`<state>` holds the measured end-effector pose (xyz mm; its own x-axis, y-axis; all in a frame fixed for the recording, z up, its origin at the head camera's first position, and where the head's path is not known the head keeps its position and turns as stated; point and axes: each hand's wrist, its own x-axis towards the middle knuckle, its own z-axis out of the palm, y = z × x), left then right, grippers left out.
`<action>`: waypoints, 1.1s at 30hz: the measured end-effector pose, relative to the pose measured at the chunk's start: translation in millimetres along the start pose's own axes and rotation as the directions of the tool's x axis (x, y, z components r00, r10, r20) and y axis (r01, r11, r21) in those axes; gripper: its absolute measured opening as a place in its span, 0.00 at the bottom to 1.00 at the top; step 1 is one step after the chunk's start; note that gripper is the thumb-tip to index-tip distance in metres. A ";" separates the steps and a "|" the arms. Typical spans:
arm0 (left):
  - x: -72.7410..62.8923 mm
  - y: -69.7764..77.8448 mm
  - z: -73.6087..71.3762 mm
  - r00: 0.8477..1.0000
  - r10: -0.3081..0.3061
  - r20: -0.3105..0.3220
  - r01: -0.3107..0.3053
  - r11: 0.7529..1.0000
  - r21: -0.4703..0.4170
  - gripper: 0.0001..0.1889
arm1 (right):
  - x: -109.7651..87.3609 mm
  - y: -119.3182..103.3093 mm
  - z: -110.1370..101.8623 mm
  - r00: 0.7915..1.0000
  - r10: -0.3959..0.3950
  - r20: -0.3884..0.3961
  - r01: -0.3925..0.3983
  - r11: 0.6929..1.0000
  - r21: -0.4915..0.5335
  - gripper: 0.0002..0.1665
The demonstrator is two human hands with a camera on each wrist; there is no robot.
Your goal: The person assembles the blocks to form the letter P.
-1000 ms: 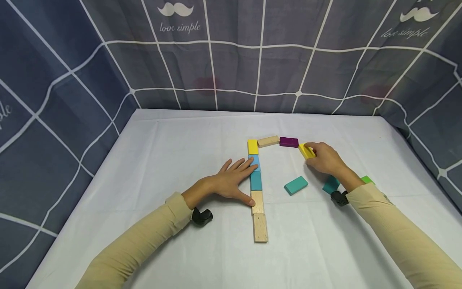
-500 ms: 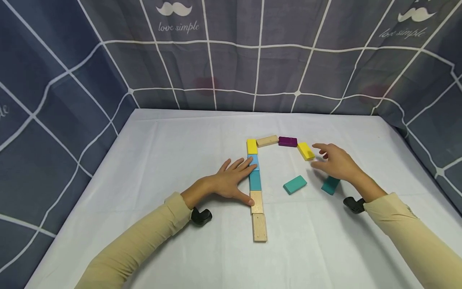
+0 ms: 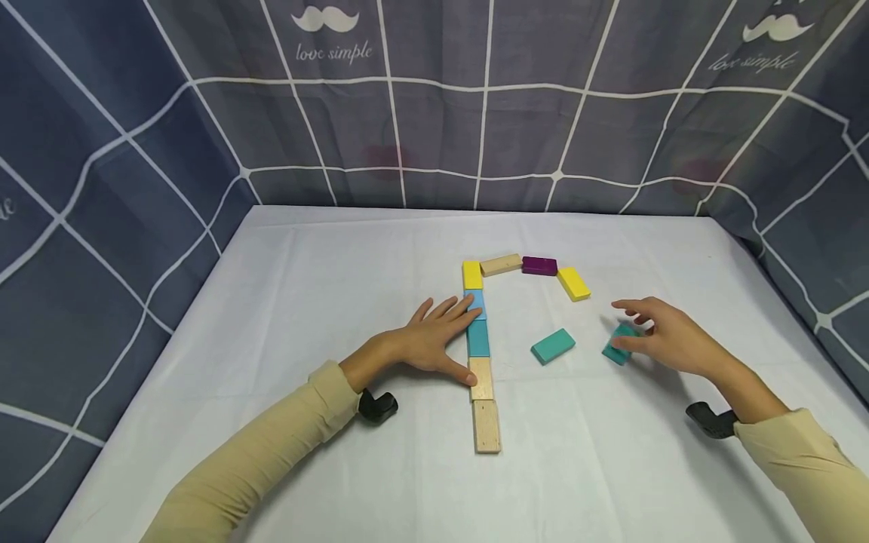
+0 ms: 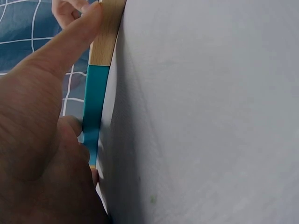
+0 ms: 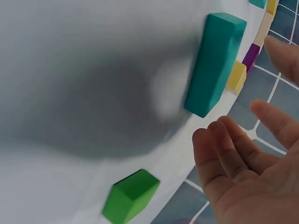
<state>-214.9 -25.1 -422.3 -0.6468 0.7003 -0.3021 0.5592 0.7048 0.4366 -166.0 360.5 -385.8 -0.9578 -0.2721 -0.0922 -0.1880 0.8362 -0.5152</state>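
My left hand [image 3: 431, 343] lies with fingers spread along a straight column of flat blocks. Its fingertips touch the light blue block [image 3: 477, 302], and the thumb is on a wooden block [image 3: 482, 381]. A teal block [image 3: 478, 339] sits between them. Over on the right, my right hand [image 3: 668, 335] hovers above another teal block [image 3: 614, 353], holding nothing. In the right wrist view its fingers are apart from that teal block [image 5: 216, 65]. A green block [image 5: 131, 196] shows there too; the head view hides it behind the hand.
From the column's yellow top block [image 3: 472, 274] a curve runs right: a wooden block [image 3: 501, 265], a purple block [image 3: 539, 266] and a yellow block [image 3: 573, 284]. A loose teal block [image 3: 553, 346] lies inside it. Another wooden block [image 3: 486, 426] ends the column.
My right hand has let go of the yellow block at the curve's end and moved down and right, over the teal block. The left hand has stayed put.
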 end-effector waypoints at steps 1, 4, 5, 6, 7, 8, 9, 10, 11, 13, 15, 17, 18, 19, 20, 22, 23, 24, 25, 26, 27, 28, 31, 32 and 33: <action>-0.3 -0.1 0.1 1.000 0.004 -0.001 -0.004 1.000 0.000 0.61 | -2.7 1.4 1.0 1.000 -0.007 -0.003 0.007 1.000 0.007 0.39; -1.1 -0.5 0.4 1.000 0.016 -0.010 -0.016 1.000 0.000 0.61 | -9.5 5.2 4.1 1.000 -0.027 -0.012 0.027 0.999 0.018 0.39; -1.2 -0.5 0.4 1.000 0.017 -0.011 -0.017 1.000 0.001 0.61 | -11.1 6.5 5.0 0.999 -0.034 -0.014 0.034 0.999 0.019 0.39; -1.1 -0.5 0.4 1.000 0.014 -0.009 -0.014 1.000 0.004 0.61 | -12.5 7.8 6.0 0.999 -0.039 -0.015 0.039 0.999 0.017 0.39; -1.0 -0.5 0.5 1.000 0.010 -0.005 -0.010 1.000 0.006 0.61 | -13.8 9.2 6.9 0.999 -0.039 -0.014 0.040 0.999 0.013 0.38; -0.9 -0.3 0.4 1.000 0.008 -0.004 -0.008 1.000 0.006 0.61 | -15.0 10.5 7.8 0.999 -0.038 -0.012 0.038 0.999 0.009 0.38; -0.9 -0.1 0.3 1.000 0.006 -0.002 -0.006 1.000 0.004 0.61 | -16.0 11.6 8.7 0.999 -0.037 -0.008 0.037 0.999 0.006 0.38; -0.9 0.2 0.2 1.000 0.002 0.001 -0.002 1.000 0.002 0.61 | -16.9 12.6 9.4 0.999 -0.034 -0.004 0.034 0.999 0.004 0.38; -0.9 0.4 0.2 1.000 0.000 0.004 0.000 1.000 0.000 0.61 | -17.8 13.4 10.1 1.000 -0.030 0.000 0.030 1.000 0.003 0.38; -1.0 0.7 0.2 1.000 -0.001 0.005 0.001 1.000 -0.003 0.61 | -19.0 14.7 11.0 1.000 -0.022 0.007 0.022 1.000 0.001 0.38; -1.3 1.0 0.3 1.000 0.003 -0.001 -0.003 1.000 -0.006 0.61 | -19.5 15.2 11.3 1.000 -0.017 0.013 0.017 1.000 -0.001 0.38; -1.3 0.8 0.5 1.000 0.006 -0.005 -0.006 1.000 -0.005 0.61 | -19.8 15.9 11.2 1.000 -0.015 0.019 0.015 1.000 -0.004 0.38; -1.4 0.8 0.6 1.000 0.009 -0.009 -0.009 1.000 -0.004 0.61 | -19.9 16.4 11.1 1.000 -0.016 0.021 0.016 1.000 -0.006 0.38; -1.5 0.8 0.7 1.000 0.012 -0.012 -0.012 1.000 -0.003 0.61 | -20.0 16.9 11.0 1.000 -0.016 0.025 0.017 1.000 -0.007 0.38; -1.5 0.8 0.6 1.000 0.012 -0.013 -0.012 1.000 -0.001 0.61 | -20.1 17.5 11.0 0.999 -0.018 0.028 0.018 1.000 -0.005 0.38; -1.7 0.8 0.8 1.000 0.012 -0.014 -0.012 1.000 0.000 0.61 | -20.4 19.0 11.2 0.999 -0.027 0.029 0.027 1.000 -0.004 0.37; -1.9 0.9 0.7 1.000 0.012 -0.016 -0.012 1.000 0.000 0.61 | -20.5 20.0 11.5 0.999 -0.035 0.023 0.035 0.999 -0.005 0.36; -2.0 1.0 0.6 1.000 0.011 -0.017 -0.011 1.000 0.000 0.61 | -20.8 20.8 11.8 0.999 -0.044 0.014 0.044 0.999 -0.007 0.34; -2.1 1.1 0.6 1.000 0.010 -0.018 -0.010 1.000 0.000 0.61 | -21.0 21.7 12.1 0.999 -0.053 0.003 0.053 0.999 -0.007 0.33; -2.1 1.3 0.5 1.000 0.009 -0.018 -0.009 1.000 0.000 0.61 | -21.3 22.7 12.6 0.998 -0.067 -0.012 0.067 0.998 -0.008 0.31; -2.0 1.5 0.5 1.000 0.009 -0.019 -0.009 1.000 0.001 0.61 | -21.6 23.6 13.0 0.996 -0.080 -0.027 0.080 0.997 -0.009 0.30; -2.0 1.7 0.4 1.000 0.007 -0.017 -0.007 1.000 0.001 0.61 | -21.9 24.4 13.5 0.995 -0.092 -0.042 0.092 0.996 -0.010 0.28; -1.6 1.9 0.6 1.000 0.006 -0.015 -0.006 1.000 0.003 0.61 | -22.5 26.4 14.4 0.991 -0.113 -0.068 0.114 0.993 0.003 0.26; -1.5 1.9 0.7 1.000 0.006 -0.014 -0.006 1.000 0.004 0.61 | -22.6 26.8 14.6 0.991 -0.116 -0.070 0.117 0.993 0.007 0.25; -1.4 1.7 0.9 1.000 0.006 -0.014 -0.006 1.000 0.003 0.61 | -22.4 27.0 14.7 0.991 -0.115 -0.070 0.116 0.993 0.011 0.26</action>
<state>-212.6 -24.8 -421.9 -0.6508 0.7029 -0.2871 0.5648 0.7009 0.4356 -146.3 382.1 -410.1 -0.9427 -0.3326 0.0270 -0.2953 0.7939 -0.5315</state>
